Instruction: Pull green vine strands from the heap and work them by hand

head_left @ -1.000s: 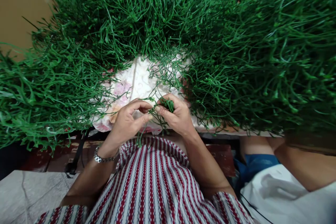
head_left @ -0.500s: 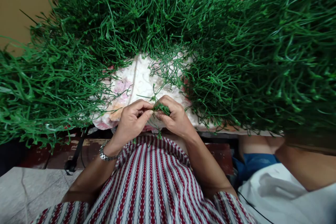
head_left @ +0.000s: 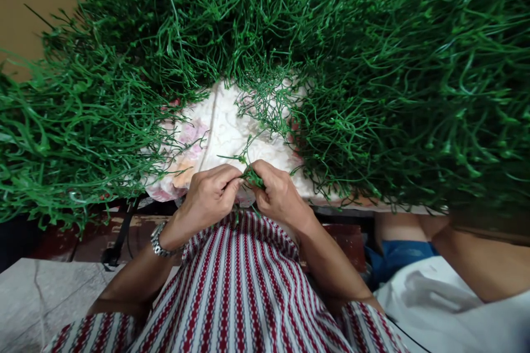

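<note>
Presently, head view: both hands meet over the near edge of the floral cloth (head_left: 226, 121). Left hand (head_left: 213, 193): narrow, thumb and forefinger pinched on a small bunch of green stems (head_left: 254, 178). Right hand (head_left: 278, 192): curled around the same bunch, thumb-side facing the left hand. The bunch lies between the fingertips, just above the cloth's near edge, between the left heap (head_left: 83, 132) and the right heap (head_left: 393, 105).

Handling, my judgement: best to let the right hand steady the bunch while the left works at the joint with a light pinch, keeping loose ends clear of the fingers.

Orientation: long axis seems to run roughly away from the body; a forked end (head_left: 243, 159) points forward, one prong leftward, with thin ends hanging toward the lap.
</note>
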The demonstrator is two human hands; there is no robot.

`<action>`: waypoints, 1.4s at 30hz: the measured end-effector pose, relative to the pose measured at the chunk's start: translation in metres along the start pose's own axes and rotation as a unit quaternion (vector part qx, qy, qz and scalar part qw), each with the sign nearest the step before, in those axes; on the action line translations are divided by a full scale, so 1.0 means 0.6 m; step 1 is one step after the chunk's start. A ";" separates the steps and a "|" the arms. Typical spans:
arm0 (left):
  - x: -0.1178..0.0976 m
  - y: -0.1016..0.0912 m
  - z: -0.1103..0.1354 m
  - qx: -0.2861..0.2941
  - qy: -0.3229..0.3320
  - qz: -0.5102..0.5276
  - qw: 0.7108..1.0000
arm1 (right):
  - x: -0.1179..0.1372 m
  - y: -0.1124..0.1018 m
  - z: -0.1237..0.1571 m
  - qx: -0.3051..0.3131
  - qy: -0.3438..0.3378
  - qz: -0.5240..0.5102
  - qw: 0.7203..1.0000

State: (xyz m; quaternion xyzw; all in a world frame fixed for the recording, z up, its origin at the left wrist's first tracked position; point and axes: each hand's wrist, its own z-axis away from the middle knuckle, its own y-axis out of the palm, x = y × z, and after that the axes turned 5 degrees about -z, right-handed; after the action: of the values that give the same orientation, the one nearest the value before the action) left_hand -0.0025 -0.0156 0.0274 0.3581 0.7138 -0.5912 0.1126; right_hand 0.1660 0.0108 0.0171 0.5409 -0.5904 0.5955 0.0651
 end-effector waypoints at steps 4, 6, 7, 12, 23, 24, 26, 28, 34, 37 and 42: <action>-0.010 -0.022 0.014 0.051 0.074 -0.010 0.996 | 0.023 -0.012 0.021 0.042 -0.031 -0.007 0.999; -0.018 -0.035 0.027 0.078 0.120 0.000 0.990 | 0.035 -0.021 0.034 0.081 -0.076 -0.011 0.994; -0.021 -0.042 0.034 0.090 0.137 0.010 0.986 | 0.040 -0.027 0.041 0.100 -0.095 -0.017 0.990; -0.026 -0.086 0.054 0.065 0.121 0.075 0.988 | 0.038 -0.073 0.066 0.085 -0.101 -0.051 0.990; 0.003 -0.011 0.006 -0.086 -0.221 0.288 0.928 | 0.026 -0.071 0.045 -0.172 0.134 -0.247 0.944; 0.003 -0.001 -0.001 -0.100 -0.225 0.327 0.912 | 0.027 -0.061 0.039 -0.176 0.138 -0.272 0.936; 0.001 0.015 -0.014 -0.138 -0.215 0.363 0.896 | 0.027 -0.040 0.023 -0.150 0.136 -0.292 0.935; -0.004 0.027 -0.025 -0.170 -0.197 0.350 0.900 | 0.022 -0.017 0.007 -0.104 0.141 -0.282 0.943; -0.016 0.047 -0.038 -0.180 -0.192 0.383 0.885 | 0.000 0.035 -0.012 -0.019 0.181 -0.340 0.923; -0.018 0.048 -0.039 -0.159 -0.214 0.461 0.846 | 0.001 0.041 -0.009 -0.018 0.191 -0.416 0.889; -0.022 0.043 -0.042 -0.170 -0.258 0.545 0.780 | 0.010 0.045 -0.006 -0.056 0.195 -0.437 0.876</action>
State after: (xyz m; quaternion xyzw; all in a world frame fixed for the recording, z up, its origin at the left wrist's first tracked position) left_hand 0.0302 0.0041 0.0226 0.4963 0.4327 -0.3709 0.6549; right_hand 0.1423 0.0026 0.0053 0.6126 -0.3013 0.5655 0.4628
